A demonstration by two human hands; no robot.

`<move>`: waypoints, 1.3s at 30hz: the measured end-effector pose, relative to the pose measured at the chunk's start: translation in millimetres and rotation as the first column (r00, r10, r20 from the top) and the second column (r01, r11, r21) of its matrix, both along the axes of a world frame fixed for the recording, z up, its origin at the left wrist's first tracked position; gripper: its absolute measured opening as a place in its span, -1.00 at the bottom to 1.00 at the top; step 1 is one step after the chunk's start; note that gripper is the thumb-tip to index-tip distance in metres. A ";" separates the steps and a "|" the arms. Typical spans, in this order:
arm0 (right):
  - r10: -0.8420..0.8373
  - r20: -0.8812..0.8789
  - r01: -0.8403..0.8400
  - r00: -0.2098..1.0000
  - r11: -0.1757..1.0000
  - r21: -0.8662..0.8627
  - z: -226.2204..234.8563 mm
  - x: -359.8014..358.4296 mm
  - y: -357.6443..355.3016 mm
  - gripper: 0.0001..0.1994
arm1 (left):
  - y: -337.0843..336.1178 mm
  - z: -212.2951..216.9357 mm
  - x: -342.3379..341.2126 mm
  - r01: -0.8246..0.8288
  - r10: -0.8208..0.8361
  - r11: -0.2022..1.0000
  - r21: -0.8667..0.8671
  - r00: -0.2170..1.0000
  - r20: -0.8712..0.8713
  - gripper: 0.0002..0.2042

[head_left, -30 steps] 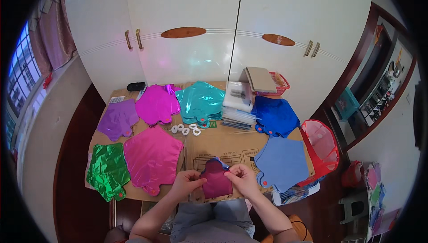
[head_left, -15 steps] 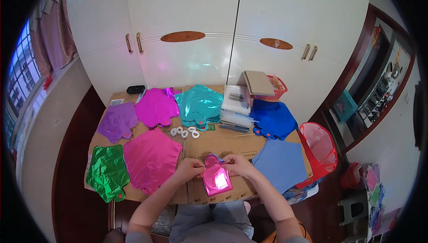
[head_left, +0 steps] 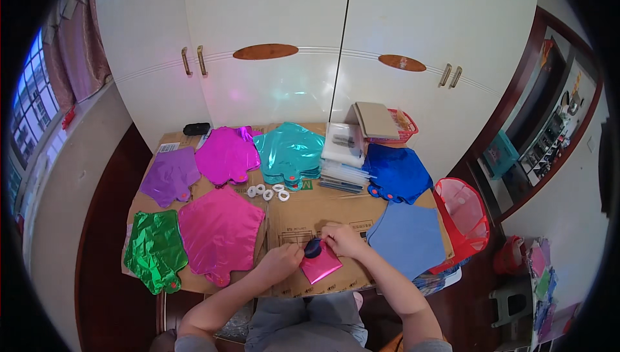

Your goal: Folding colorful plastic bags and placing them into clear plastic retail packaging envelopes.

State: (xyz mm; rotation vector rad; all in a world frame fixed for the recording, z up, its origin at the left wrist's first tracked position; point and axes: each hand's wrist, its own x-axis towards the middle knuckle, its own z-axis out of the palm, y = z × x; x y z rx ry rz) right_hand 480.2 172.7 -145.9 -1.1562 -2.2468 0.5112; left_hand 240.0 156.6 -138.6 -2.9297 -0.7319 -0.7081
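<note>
At the front middle of the table lies a folded pink foil balloon [head_left: 321,267], flat and shiny, with a dark rounded part [head_left: 312,247] at its upper end. My left hand [head_left: 287,259] pinches it by the left side of that dark part. From the other side, my right hand [head_left: 343,240] has its fingertips closed on the upper right edge. What lies under the fingers is hidden. Several small white rings [head_left: 268,194] rest farther back. To the left is a larger flat pink foil balloon [head_left: 223,236], and at the right a pale blue one [head_left: 407,239].
Cardboard [head_left: 294,216] covers the table. Green [head_left: 155,248], purple [head_left: 171,176], magenta [head_left: 226,155], teal [head_left: 290,152] and dark blue [head_left: 398,172] foil pieces lie around it. Clear plastic sleeves [head_left: 342,174] are stacked at the back, near a red basket [head_left: 411,126]. A red bin [head_left: 462,223] stands right.
The pink foil has turned and looks shorter, and its upper end now shows dark. My left hand has moved right and lower; my right hand has shifted slightly.
</note>
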 end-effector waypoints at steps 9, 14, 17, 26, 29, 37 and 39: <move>-0.211 0.200 0.144 0.957 0.941 0.306 30.3 -30.5 -32.2 -0.72 | -14.8 2.2 10.6 -0.037 0.070 0.990 0.135 0.967 -0.246 -0.95; -0.234 0.296 0.076 0.926 0.885 0.460 14.2 -46.1 -54.0 -0.66 | -17.6 -0.3 9.0 -0.038 0.081 0.979 0.202 0.975 -0.206 -0.94; -0.259 0.286 0.090 0.923 0.864 0.495 -3.1 -40.7 -55.3 -0.69 | -19.9 1.4 6.6 -0.056 0.093 0.973 0.224 0.983 -0.158 -0.94; -0.248 0.279 0.105 0.928 0.890 0.444 -10.1 -41.3 -58.8 -0.74 | -17.4 -6.9 -3.7 -0.234 0.255 0.962 -0.137 0.954 0.158 -0.82; -0.269 0.264 0.134 0.926 0.890 0.436 -16.4 -39.0 -57.7 -0.74 | -17.6 -8.6 0.7 -0.263 0.303 0.939 -0.220 0.936 0.176 -0.83; -0.284 0.253 0.157 0.925 0.891 0.426 -16.5 -39.1 -57.2 -0.74 | -16.8 -10.7 -0.4 -0.237 0.243 0.969 -0.072 0.966 0.086 -0.88; -0.274 0.260 0.148 0.926 0.896 0.419 -17.3 -37.3 -57.7 -0.74 | -19.9 -8.8 1.1 -0.182 0.184 0.981 0.065 0.982 -0.042 -0.88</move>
